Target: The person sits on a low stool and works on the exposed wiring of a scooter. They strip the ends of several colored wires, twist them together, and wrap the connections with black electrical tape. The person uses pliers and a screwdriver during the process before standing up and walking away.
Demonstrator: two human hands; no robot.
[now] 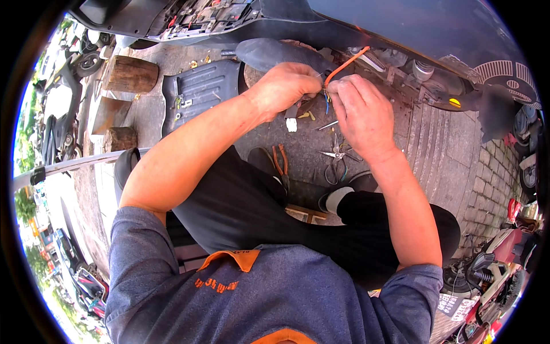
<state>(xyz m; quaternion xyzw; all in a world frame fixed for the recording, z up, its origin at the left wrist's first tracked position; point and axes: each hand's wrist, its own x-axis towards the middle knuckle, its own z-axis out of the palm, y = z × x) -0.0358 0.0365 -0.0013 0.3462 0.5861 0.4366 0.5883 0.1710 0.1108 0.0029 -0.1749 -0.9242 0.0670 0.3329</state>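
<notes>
Under the dark vehicle body [418, 28], my left hand [286, 89] and my right hand [358, 114] meet with fingers pinched on thin wires. An orange cable [348, 62] runs down from the body to my fingertips, and a blue wire [327, 105] dangles below them; the exact grip is partly hidden. A dark grey curved part [269, 54] lies behind my left hand. Below my hands are a small white piece [291, 124], a thin metal tool [327, 125], silver pliers [337, 153], a pair of scissors [335, 172] and orange-handled pliers [281, 159].
At the left are a ribbed black panel [200, 94], wooden blocks [129, 73] and a metal bar [77, 166]. Parked scooters stand along the far left [66, 132] and lower right [481, 275]. My knees and shoes [263, 160] are below my arms.
</notes>
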